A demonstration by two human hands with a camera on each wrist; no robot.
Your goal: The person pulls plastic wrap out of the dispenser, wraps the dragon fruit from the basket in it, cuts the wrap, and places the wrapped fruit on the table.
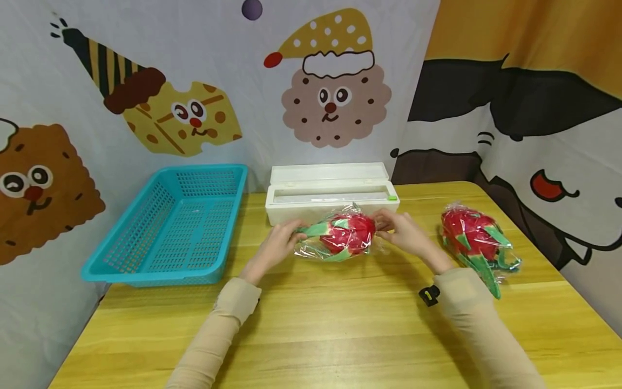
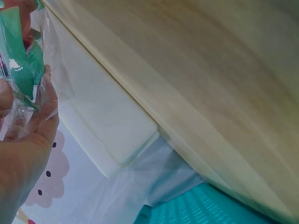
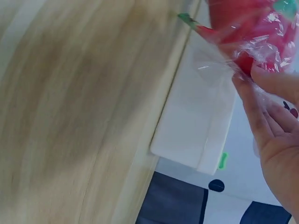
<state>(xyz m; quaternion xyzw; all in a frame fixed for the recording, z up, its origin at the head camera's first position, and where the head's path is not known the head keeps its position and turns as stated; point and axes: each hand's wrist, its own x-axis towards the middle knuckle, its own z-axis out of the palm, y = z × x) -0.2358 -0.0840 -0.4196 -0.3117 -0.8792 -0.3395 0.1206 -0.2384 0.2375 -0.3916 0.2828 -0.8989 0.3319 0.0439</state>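
Between both hands is a red dragon fruit with green scales, covered in clear plastic wrap. My left hand pinches the wrap around its green leafy end; in the left wrist view, thumb and fingers close over the crinkled film. At the opposite, red end, my right hand pinches the film, as the right wrist view shows with the thumb against the fruit. Just behind the fruit stands a white plastic wrap dispenser with its lid raised. A second wrapped dragon fruit lies to the right.
A blue perforated basket stands at the left of the wooden table. A cloth printed with cartoon figures hangs right behind the table and along its right side. The second fruit lies close to my right forearm.
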